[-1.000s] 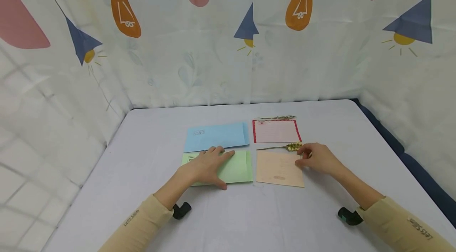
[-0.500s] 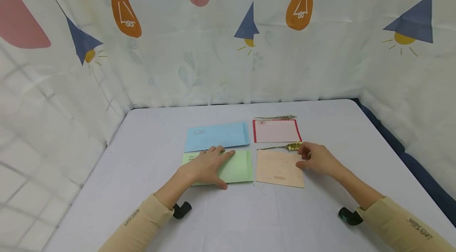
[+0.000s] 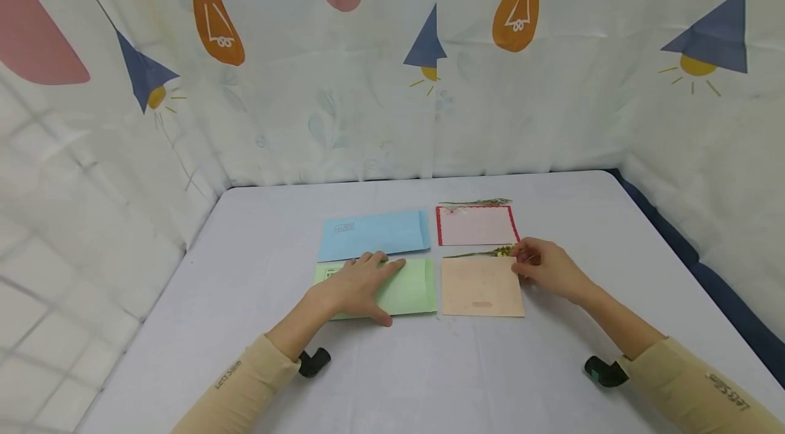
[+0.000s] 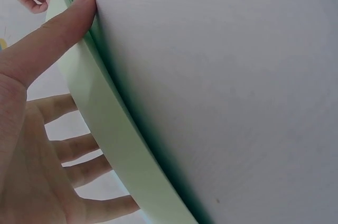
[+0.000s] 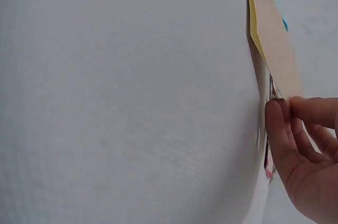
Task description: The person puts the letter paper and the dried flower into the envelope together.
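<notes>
My left hand (image 3: 358, 285) rests with spread fingers on a light green envelope (image 3: 412, 294), thumb near its front edge. In the left wrist view, the thumb lies along the green envelope's edge (image 4: 108, 105). On the right, my right hand (image 3: 552, 270) pinches the upper right corner of a peach-coloured card (image 3: 482, 287) between thumb and fingers. A yellow layer (image 5: 254, 20) shows under this card in the right wrist view. Just behind the card lies a dried flower sprig (image 3: 469, 255), its yellowish head partly hidden by my right fingers.
Behind the green envelope lies a light blue envelope (image 3: 371, 235). A red-bordered pink card (image 3: 475, 226) lies behind the sprig, with another dried sprig (image 3: 481, 202) along its far edge. A white cloth covers the table (image 3: 429, 379); a printed curtain (image 3: 368, 114) hangs behind.
My right hand has shifted slightly away from me, and the peach card has turned so its front edge lies straighter. More of the sprig's head is covered. My left hand stays put.
</notes>
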Tool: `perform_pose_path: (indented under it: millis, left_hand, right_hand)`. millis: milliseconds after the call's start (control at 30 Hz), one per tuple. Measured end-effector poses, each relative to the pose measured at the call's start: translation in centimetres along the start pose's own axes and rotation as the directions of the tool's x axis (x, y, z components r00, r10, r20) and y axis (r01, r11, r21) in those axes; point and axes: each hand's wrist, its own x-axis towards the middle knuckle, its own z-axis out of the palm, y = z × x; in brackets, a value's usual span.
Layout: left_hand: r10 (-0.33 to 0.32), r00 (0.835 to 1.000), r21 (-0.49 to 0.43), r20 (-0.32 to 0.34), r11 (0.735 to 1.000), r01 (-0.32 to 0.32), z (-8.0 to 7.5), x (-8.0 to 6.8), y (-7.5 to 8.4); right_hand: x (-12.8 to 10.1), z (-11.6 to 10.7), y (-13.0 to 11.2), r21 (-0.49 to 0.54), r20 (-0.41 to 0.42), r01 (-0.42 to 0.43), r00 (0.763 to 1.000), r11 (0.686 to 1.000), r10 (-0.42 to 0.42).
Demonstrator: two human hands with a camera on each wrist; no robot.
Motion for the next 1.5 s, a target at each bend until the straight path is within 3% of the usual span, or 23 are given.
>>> perform_pose_path:
  millis: [167, 367, 667, 800, 1133, 1500]
  left_hand:
    - [-0.007, 1.000, 0.008, 0.002, 1.000, 0.007, 0.0, 0.0, 0.0]
    - [-0.014, 1.000, 0.015, 0.005, 1.000, 0.014, 0.0, 0.0, 0.0]
    - [-0.012, 1.000, 0.006, 0.012, 1.000, 0.012, -0.1, 0.0, 0.0]
    - [-0.009, 1.000, -0.001, 0.013, 1.000, 0.009, -0.2, 0.0, 0.0]
    - [-0.002, 1.000, -0.003, 0.012, 1.000, 0.002, -0.2, 0.0, 0.0]
    - [-0.005, 1.000, 0.005, 0.001, 1.000, 0.005, 0.0, 0.0, -0.1]
  right_hand:
    - [0.1, -0.2, 0.0, 0.132, 0.021, -0.040, 0.999, 0.990, 0.038]
    - [0.4, -0.5, -0.1, 0.307, 0.046, -0.101, 0.995, 0.946, 0.092]
    - [1.1, 0.0, -0.5, 0.398, 0.072, -0.114, 0.993, 0.910, 0.093]
    - [1.3, 0.4, -0.7, 0.400, 0.081, -0.108, 0.993, 0.910, 0.082]
    - [1.4, 1.0, -1.5, 0.299, 0.089, -0.056, 0.996, 0.953, 0.031]
    - [1.6, 1.2, -1.7, 0.217, 0.078, -0.017, 0.997, 0.976, 0.000]
